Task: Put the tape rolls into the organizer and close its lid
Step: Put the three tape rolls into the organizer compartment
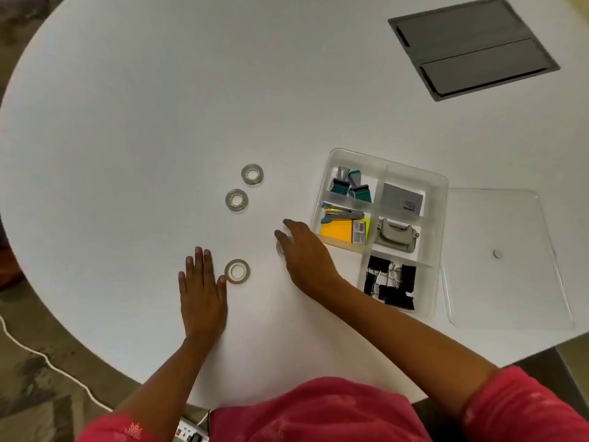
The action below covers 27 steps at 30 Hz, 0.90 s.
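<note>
Three clear tape rolls lie flat on the white table: one at the back, one just in front of it, and one near me. My left hand rests flat on the table, its thumb touching that near roll. My right hand lies over a fourth roll, fingers stretched out, hiding most of it. The clear organizer stands open just right of that hand. Its clear lid lies flat on the table to its right.
The organizer's compartments hold green clips, a grey card box, a stapler and sticky notes, a hole punch and black binder clips. A dark cable hatch sits at the back right. The table edge curves on the left.
</note>
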Available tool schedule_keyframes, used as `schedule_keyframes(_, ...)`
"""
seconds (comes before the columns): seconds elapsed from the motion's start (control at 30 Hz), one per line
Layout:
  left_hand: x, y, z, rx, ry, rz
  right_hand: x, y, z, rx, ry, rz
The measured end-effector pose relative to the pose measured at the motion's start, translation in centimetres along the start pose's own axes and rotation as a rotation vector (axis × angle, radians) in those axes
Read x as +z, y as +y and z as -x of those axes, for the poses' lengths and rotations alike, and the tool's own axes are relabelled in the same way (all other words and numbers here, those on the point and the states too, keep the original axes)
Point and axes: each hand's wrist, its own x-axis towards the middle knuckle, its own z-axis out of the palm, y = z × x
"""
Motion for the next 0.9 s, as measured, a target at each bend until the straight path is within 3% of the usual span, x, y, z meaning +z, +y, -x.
schedule_keyframes(0.13, -0.1, 0.1, -0.1, -0.023, 0.017, -0.033, 0.6, -0.6, -1.5, 0.019, -0.151, 0.193)
schedule_keyframes(0.4, 0.5, -0.2, -0.3, -0.028, 0.025, -0.033, 1.4, -2.0, -2.6, 0.096, -0.234, 0.247)
schedule_keyframes(0.57, 0.5, -0.2, -0.2, -0.034, 0.032, -0.026, 0.4, -2.0, -2.4, 0.049, -0.161, 0.179)
schedule_keyframes(0.7, 0.4, -0.2, -0.2, -0.032, 0.034, -0.019, -2.4, -2.0, -0.2, 0.0, 0.071, 0.037)
schedule_keyframes(0.8, 0.4, -0.1, -0.2, -0.027, 0.043, -0.023, -4.0, -0.8, 2.1, 0.082, 0.122, -0.019)
schedule_keyframes(0.9, 0.4, -0.1, -0.1, -0.023, 0.048, -0.023, -4.7, 1.2, 4.2, 0.247, 0.031, -0.049)
